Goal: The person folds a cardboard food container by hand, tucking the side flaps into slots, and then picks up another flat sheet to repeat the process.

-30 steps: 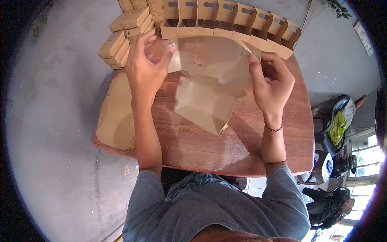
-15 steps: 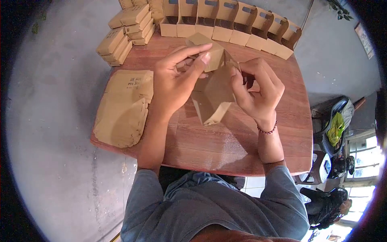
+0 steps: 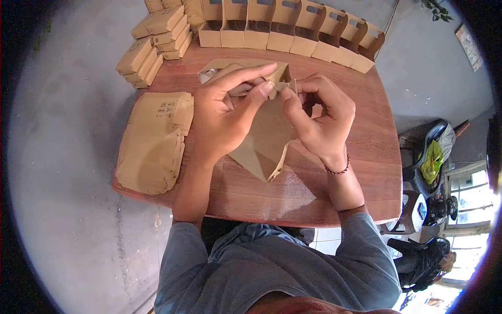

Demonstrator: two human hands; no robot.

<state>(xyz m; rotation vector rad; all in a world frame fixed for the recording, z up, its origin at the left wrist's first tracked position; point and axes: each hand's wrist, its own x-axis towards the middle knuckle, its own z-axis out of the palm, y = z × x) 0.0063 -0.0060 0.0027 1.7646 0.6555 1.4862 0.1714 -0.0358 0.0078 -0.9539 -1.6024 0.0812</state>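
Cardboard box (image 3: 266,128) part-folded, not yet closed, over the middle of the table (image 3: 361,167); left hand (image 3: 226,112) and right hand (image 3: 325,114) each pinch its far side. Left, flat blanks (image 3: 149,144) lie unfolded; far left, closed boxes (image 3: 133,56) stacked; far edge, handled carriers (image 3: 282,43) in a row, already formed.

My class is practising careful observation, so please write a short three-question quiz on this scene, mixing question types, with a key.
1. True or false: The left hand and the right hand both hold the partly folded cardboard.
2. Where is the braided bracelet?
A) Left wrist
B) Right wrist
C) On the table
3. Fill in: The cartons with handle holes stand in a ____ along the far edge of the table.

Key: 1. True; 2. B; 3. row
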